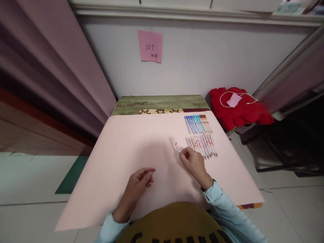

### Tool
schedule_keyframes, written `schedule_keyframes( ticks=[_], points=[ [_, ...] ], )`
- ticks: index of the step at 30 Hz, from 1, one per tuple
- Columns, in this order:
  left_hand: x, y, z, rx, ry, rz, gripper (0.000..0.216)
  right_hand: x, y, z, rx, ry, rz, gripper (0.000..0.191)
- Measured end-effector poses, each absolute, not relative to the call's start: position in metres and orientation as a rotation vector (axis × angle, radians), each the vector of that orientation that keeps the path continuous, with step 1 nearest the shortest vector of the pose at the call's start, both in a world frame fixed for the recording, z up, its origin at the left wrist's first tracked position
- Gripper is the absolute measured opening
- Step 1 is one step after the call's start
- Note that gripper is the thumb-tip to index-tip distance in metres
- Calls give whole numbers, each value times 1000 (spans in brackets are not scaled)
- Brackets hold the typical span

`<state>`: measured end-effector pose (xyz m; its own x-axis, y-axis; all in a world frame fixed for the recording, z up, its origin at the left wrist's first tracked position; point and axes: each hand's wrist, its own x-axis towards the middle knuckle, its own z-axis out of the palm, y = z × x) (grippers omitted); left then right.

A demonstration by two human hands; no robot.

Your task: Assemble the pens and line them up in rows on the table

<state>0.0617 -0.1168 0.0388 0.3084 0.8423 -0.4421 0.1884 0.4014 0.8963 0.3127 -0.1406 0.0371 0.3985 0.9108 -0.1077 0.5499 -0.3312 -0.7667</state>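
Observation:
Between the thumb and fingers of my right hand (192,161) is the lower end of a white pen with red markings (175,143). The pen slants up and left over the paper. Just behind my right hand lies a row of pale pens with red and dark patterns (202,143), partly hidden by the hand. Farther back is a second row of blue, light blue and brown-capped pens (198,124). My left hand (139,184) hovers low over the left middle of the paper, index finger stretched out, other fingers loosely bent, holding nothing.
A pale pink sheet (126,141) covers most of the table, whose green patterned edge (162,101) shows at the back. Behind stands a white wall with a pink note (151,46). Red cloth (227,114) with a white cable lies at the right. Curtains hang on both sides.

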Motion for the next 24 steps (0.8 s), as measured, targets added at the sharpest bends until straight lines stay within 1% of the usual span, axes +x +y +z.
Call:
schedule_keyframes(
  ticks=[3,5,8,12,14,19,22,24],
  points=[
    [77,-109,49,954,1096,740,43,278,-140,39,-1397,-932,1414,30],
    [85,-106,51,843,969,792,45,254,-141,33,-1131,-774,1704,35],
    [90,-104,47,693,878,772,46,230,-144,19,-931,-603,1906,37],
    [84,-104,41,588,887,798,36,224,-144,8,-762,-420,2172,38],
    [81,-104,39,531,867,834,32,227,-143,7,-698,-367,2250,38],
    [80,-105,36,531,813,847,35,231,-143,7,-613,-264,2306,30],
    [80,-107,32,541,892,901,31,226,-144,5,-681,-252,2291,34],
    [80,-108,29,541,948,924,30,221,-145,5,-794,-334,2198,39]
  ],
)
